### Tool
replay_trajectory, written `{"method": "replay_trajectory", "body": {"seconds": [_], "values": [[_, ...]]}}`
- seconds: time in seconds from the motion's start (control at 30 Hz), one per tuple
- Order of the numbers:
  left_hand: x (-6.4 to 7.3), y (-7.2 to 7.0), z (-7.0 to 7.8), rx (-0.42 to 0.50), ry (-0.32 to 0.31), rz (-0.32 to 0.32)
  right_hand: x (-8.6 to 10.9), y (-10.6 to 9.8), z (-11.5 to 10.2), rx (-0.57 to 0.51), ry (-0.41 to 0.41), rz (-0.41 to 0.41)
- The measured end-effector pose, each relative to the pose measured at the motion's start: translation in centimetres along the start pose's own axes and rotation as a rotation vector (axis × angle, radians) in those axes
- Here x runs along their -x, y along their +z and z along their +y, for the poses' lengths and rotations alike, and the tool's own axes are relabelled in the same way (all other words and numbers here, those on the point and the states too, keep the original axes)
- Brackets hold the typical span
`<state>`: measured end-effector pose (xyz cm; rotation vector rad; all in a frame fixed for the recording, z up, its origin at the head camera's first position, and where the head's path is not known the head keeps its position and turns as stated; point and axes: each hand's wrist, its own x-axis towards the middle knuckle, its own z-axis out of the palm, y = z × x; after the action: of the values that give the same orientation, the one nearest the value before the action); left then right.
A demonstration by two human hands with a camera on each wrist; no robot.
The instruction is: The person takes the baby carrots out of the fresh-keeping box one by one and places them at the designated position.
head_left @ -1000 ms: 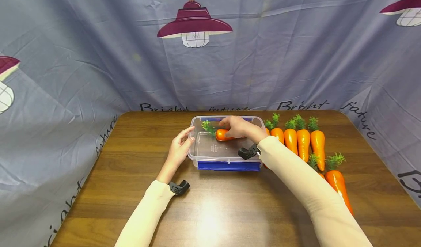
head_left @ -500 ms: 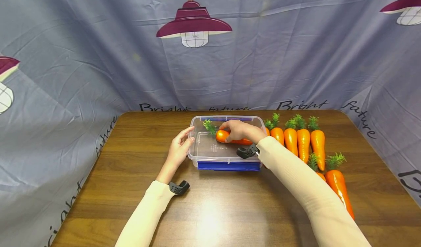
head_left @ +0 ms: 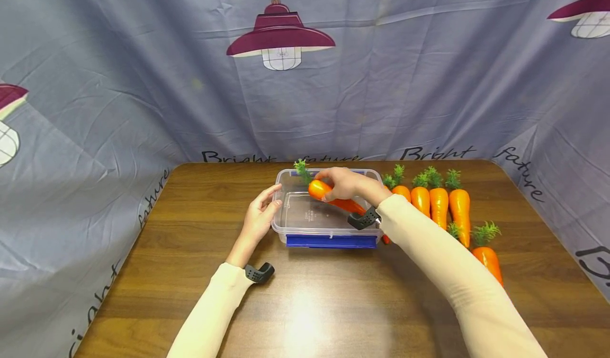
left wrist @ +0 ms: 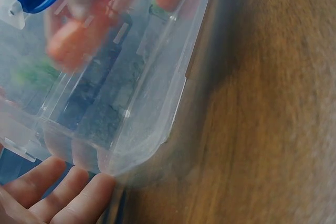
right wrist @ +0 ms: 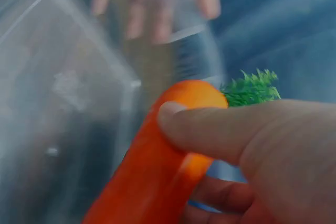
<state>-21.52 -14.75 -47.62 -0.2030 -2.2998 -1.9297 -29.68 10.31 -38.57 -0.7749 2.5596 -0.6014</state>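
Note:
My right hand point(head_left: 342, 183) grips an orange carrot point(head_left: 317, 189) with a green leafy top, over the inside of a clear plastic box point(head_left: 296, 212). The carrot is tilted, leafy end up and to the left, tip toward the right front. In the right wrist view my thumb point(right wrist: 199, 129) lies across its thick end, with fingers curled beneath. My left hand point(head_left: 259, 212) rests at the box's left end, its fingers extended. The left wrist view has those fingertips point(left wrist: 86, 198) right at the clear wall. A blue latch point(head_left: 331, 240) runs along the box's front.
Right of the box several more carrots point(head_left: 439, 207) lie side by side, leaves toward the back. Nearer the front is another carrot point(head_left: 488, 262), partly behind my right sleeve point(head_left: 457, 273). The wooden table point(head_left: 200, 204) ends at a grey printed curtain point(head_left: 405, 82).
The carrot in my right hand lay nearly level in the box; its leafy end has now risen and swung back, tilting it. The left hand and the box stay in place.

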Motion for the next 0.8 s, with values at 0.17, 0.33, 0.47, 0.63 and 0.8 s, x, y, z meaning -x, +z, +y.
{"method": "replay_trajectory", "body": {"seconds": [0.17, 0.33, 0.47, 0.63, 0.8], "values": [[0.0, 0.3, 0.0, 0.0, -0.003, -0.002, 3.3, -3.3, 0.0, -0.082, -0.047, 0.12], [0.1, 0.4, 0.1, 0.006, -0.012, -0.018, 8.2, -5.5, 2.2, -0.144, -0.016, 0.191], [0.2, 0.3, 0.3, 0.01, -0.016, -0.011, 12.2, -6.1, 4.8, -0.151, 0.036, 0.231], [0.3, 0.1, 0.3, 0.007, -0.024, -0.013, 16.8, -6.1, 8.3, -0.101, 0.104, 0.27], [0.4, 0.1, 0.2, 0.014, -0.019, -0.009, 20.7, -5.4, 11.0, -0.121, 0.164, 0.309]]}}
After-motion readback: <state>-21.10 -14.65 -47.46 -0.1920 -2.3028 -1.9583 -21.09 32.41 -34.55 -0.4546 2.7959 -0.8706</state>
